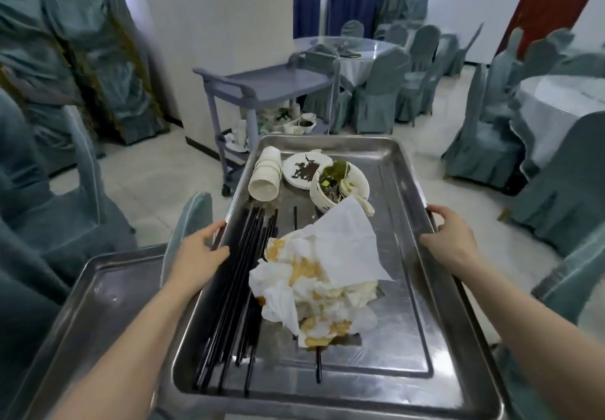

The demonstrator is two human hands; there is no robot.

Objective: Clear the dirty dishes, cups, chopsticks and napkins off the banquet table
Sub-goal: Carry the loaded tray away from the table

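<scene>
left hand and right hand grip steel tray rims, carrying chopsticks, soiled napkins, stacked cups; any tilt likely rolls cups off

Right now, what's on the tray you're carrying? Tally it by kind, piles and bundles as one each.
Stack of white cups: 1
Dirty plates: 1
Bowls of scraps: 1
Bundles of black chopsticks: 1
Piles of stained napkins: 1
Total: 5
</scene>
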